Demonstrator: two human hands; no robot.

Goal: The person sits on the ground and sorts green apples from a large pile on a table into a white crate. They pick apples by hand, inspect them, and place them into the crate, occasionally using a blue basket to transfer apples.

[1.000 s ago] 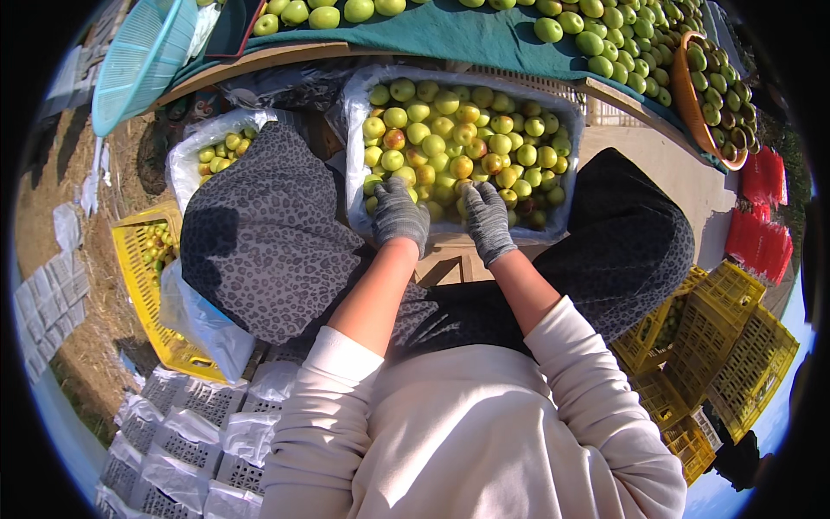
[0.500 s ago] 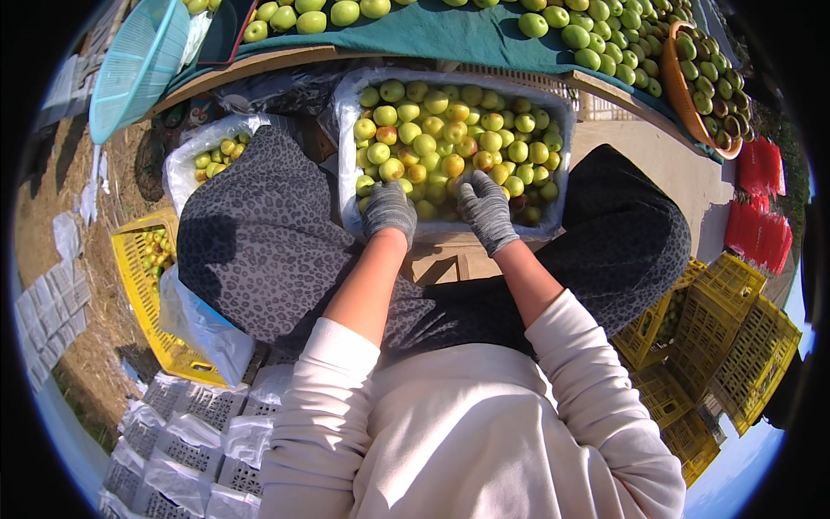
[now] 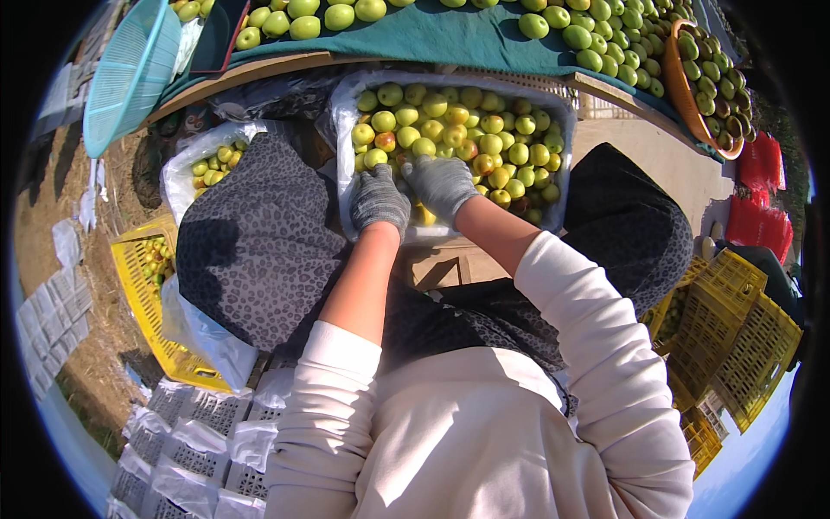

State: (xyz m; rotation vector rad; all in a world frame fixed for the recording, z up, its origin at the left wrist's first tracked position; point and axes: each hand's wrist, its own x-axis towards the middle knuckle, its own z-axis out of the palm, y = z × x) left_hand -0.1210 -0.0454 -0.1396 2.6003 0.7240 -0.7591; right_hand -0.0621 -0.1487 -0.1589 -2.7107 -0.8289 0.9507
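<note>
A crate lined with white plastic stands in front of my knees, full of small round yellow-green fruits, some blushed red, that look like jujubes. At its near left corner is my left hand in a grey knit glove, its fingers curled down at the fruit. Close on its right, my right hand, gloved the same way, leans left over the fruit with bent fingers. Both hands' fingertips are down among the fruit, so what they hold is hidden.
Beyond the crate, a teal-covered table bears larger green fruits and an orange basket. A blue basket is at far left. Beside my left leg are a smaller lined crate and a yellow crate. Yellow crates stack at right.
My right hand has moved left along the crate, close to my left hand. My left hand has shifted slightly left. At far right, a dark shape now shows behind the yellow crates.
</note>
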